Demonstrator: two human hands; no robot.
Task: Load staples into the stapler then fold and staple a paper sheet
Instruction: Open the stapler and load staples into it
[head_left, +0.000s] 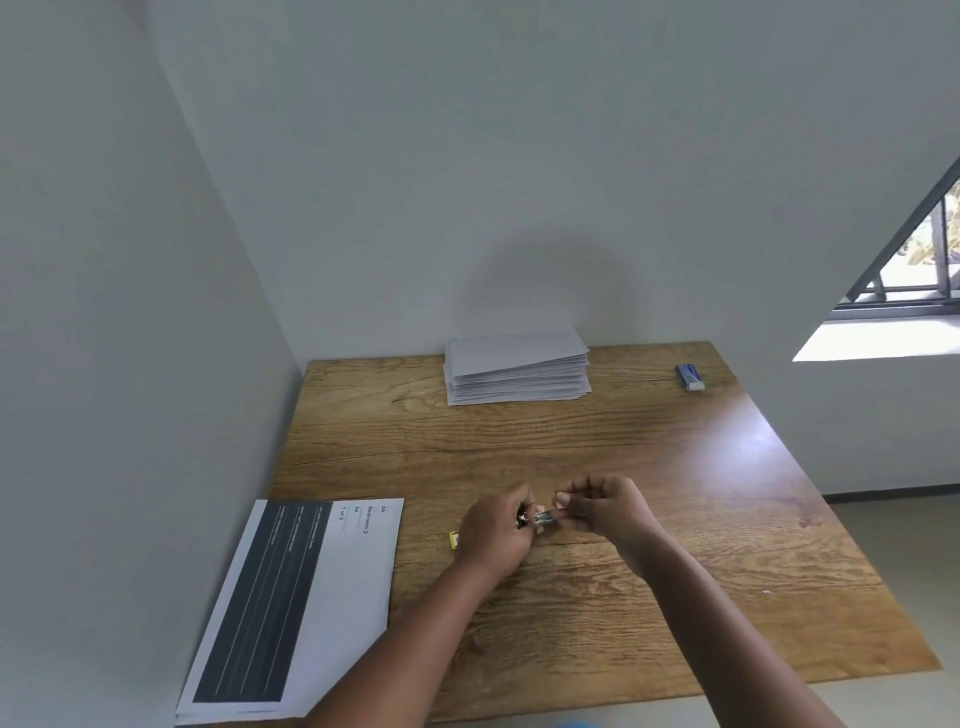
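Both hands meet above the middle of the wooden table (675, 493). The left hand (493, 535) is clenched around the stapler (524, 520), most of it hidden in the fist; a yellow bit (454, 540) shows at the hand's left edge. The right hand (602, 506) pinches a silvery strip of staples (545, 516) at the stapler's end. A printed sheet (291, 608) lies at the near left corner, a paper stack (517, 374) at the far edge, a small blue box (690, 376) far right.
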